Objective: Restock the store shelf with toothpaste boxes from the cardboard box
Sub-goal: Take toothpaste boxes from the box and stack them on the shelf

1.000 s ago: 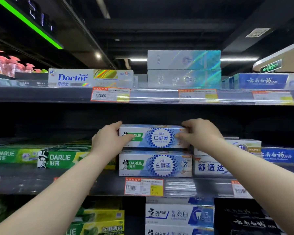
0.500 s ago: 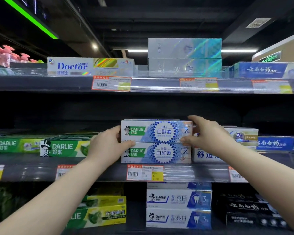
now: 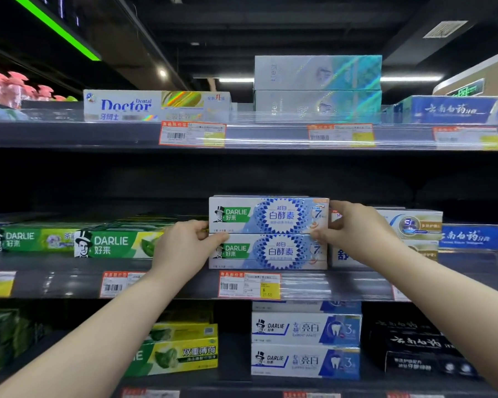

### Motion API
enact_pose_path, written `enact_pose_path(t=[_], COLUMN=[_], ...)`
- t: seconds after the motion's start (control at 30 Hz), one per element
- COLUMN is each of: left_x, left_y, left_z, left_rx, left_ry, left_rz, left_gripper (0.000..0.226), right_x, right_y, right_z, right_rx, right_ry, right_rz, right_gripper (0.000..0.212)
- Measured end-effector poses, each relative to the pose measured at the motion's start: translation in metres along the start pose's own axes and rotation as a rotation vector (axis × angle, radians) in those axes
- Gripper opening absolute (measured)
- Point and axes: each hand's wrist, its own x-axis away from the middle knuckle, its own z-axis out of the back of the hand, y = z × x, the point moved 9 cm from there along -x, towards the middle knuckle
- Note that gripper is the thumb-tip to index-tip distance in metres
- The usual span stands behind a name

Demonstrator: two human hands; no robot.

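Toothpaste box (image 3: 268,215) held between left hand (image 3: 184,244) and right hand (image 3: 357,234).

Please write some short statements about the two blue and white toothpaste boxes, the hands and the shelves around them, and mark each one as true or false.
1. The top box lies flat on the lower box. True.
2. The left hand and the right hand hold opposite ends of the top box. True.
3. The boxes to the left of the stack are red. False: the neighbouring boxes are green.
4. The shelf above holds nothing. False: the upper shelf carries boxes too.
5. A price tag sits on the shelf edge below the stack. True.
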Motion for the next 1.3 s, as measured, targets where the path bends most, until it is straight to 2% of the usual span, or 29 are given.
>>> enact_pose_path(t=[0.17,0.37,1.07,1.3], left_x=[0.000,0.001,0.001,0.005], left_y=[-0.002,-0.004,-0.010,-0.007], left_z=[-0.001,-0.002,-0.004,-0.001], left_rx=[0.028,0.022,0.029,0.040], left_ry=[0.007,0.028,0.017,0.002], left_rz=[0.023,0.025,0.019,0.015], left_gripper=[0.025,0.029,0.025,0.023], right_x=[0.000,-0.001,-0.001,0.001], right_y=[0.003,0.001,0.005,0.006], right_z=[-0.008,-0.008,-0.008,-0.004], right_rx=[-0.033,-0.046,-0.016,-0.026], right_ry=[0.021,0.042,0.006,-0.009], right_rz=[0.004,0.025,0.036,0.031], right_gripper=[0.029,0.039,0.034,0.043])
